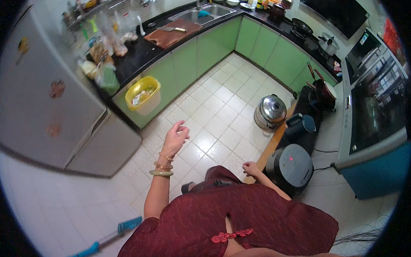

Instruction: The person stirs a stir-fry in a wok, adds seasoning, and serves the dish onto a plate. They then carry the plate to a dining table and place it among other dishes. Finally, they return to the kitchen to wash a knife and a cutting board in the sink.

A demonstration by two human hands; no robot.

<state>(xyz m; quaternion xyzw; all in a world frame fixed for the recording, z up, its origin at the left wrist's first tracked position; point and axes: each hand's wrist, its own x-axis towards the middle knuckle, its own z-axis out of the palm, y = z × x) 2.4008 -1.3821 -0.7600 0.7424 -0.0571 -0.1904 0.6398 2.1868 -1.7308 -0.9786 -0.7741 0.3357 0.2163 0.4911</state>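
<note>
My left hand [177,138], with beaded bracelets and a pale bangle [161,173] at its wrist, is held out over the tiled floor. It holds nothing, its fingers loosely bent and apart. Closest to it is a yellow-rimmed waste bin [143,95] with scraps inside, fixed against the green cabinet front. Low at my side, my right hand [251,169] has curled fingers; nothing shows in it, though the palm is hidden. Beside that hand, a rice cooker [290,168] with a red light sits on a low dark-topped bench, in front of a dark electric kettle [299,126].
A lidded steel pot [270,111] stands on the floor by the bench. Leftward is a grey refrigerator [48,89]. Along the black counter are a cutting board [173,32] with a knife [171,29], a double sink [205,13] and a wok [302,26]. A glass-fronted cabinet [377,98] stands right.
</note>
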